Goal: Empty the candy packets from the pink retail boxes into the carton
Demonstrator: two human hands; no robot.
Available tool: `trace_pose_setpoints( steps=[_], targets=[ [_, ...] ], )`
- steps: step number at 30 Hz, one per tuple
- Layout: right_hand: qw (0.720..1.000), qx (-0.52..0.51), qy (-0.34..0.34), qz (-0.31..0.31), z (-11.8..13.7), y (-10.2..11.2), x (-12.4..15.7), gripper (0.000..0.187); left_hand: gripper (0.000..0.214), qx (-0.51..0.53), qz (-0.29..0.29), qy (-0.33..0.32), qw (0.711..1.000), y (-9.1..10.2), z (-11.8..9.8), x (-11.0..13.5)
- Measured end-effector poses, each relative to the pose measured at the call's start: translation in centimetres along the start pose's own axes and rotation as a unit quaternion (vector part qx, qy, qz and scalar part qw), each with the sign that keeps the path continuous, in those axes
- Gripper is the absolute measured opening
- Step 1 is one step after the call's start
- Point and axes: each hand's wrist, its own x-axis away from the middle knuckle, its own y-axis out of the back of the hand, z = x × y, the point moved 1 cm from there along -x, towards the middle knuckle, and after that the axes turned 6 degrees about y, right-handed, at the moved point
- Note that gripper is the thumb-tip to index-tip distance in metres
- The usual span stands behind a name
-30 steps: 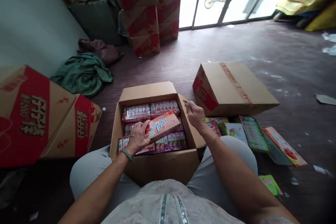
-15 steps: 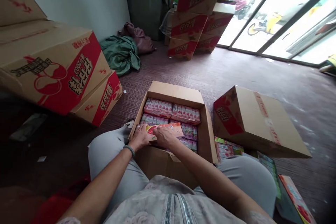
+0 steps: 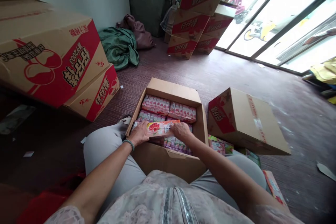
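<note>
Between my hands is a flat orange printed box point(image 3: 160, 128) with a red fruit picture, tilted above an open carton point(image 3: 173, 85). My left hand point(image 3: 140, 133) grips its left end. My right hand point(image 3: 183, 132) is closed at the right end, with its fingertips partly hidden. Inside the carton, pink packs point(image 3: 156, 105) lie in the far row and purple packs point(image 3: 178, 145) nearer me. The carton stands on the floor between my legs, its near flap point(image 3: 160, 159) folded toward me.
A taped carton point(image 3: 262, 122) lies to the right, beside several flat printed packs point(image 3: 274, 187). Big cartons point(image 3: 65, 56) are stacked at the left. More cartons point(image 3: 189, 24) stand near the glass doors point(image 3: 262, 24). Green cloth point(image 3: 119, 47) lies by the wall.
My right hand has slid from the middle of the orange box to its right end, uncovering the fruit picture. The view has shifted slightly.
</note>
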Motion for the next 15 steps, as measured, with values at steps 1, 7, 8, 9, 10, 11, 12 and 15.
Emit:
trace_pose_setpoints(
  steps=[1, 7, 8, 9, 10, 11, 12, 15],
  targets=[
    [1.0, 0.006, -0.021, 0.003, -2.3, 0.1, 0.9, 0.019, 0.061, 0.002, 0.001, 0.003, 1.0, 0.0, -0.1, -0.1],
    [0.982, 0.015, -0.179, -0.059, -14.5, 2.0, 10.2, 0.02, 0.059, 0.033, -0.008, 0.091, 0.995, 1.4, -0.8, -1.1],
    [0.974, 0.015, -0.209, -0.084, -15.5, 2.3, 11.8, 0.024, 0.06, 0.042, -0.01, 0.112, 0.993, 1.7, -1.1, -1.5],
    [0.965, 0.015, -0.236, -0.114, -16.0, 2.6, 13.2, 0.03, 0.06, 0.054, -0.01, 0.129, 0.99, 1.8, -1.5, -2.0],
    [0.955, 0.01, -0.256, -0.148, -16.2, 2.9, 14.3, 0.034, 0.06, 0.069, -0.008, 0.141, 0.988, 1.9, -2.2, -2.6],
    [0.946, 0.002, -0.265, -0.188, -16.0, 3.1, 15.1, 0.037, 0.06, 0.088, -0.003, 0.145, 0.986, 1.7, -3.2, -3.2],
    [0.937, -0.011, -0.263, -0.229, -15.6, 3.4, 15.6, 0.039, 0.06, 0.112, 0.008, 0.141, 0.984, 1.3, -4.6, -3.8],
    [0.91, -0.062, -0.22, -0.345, -13.4, 4.5, 15.9, 0.038, 0.062, 0.191, 0.069, 0.097, 0.974, -1.5, -11.3, -5.3]
  ],
)
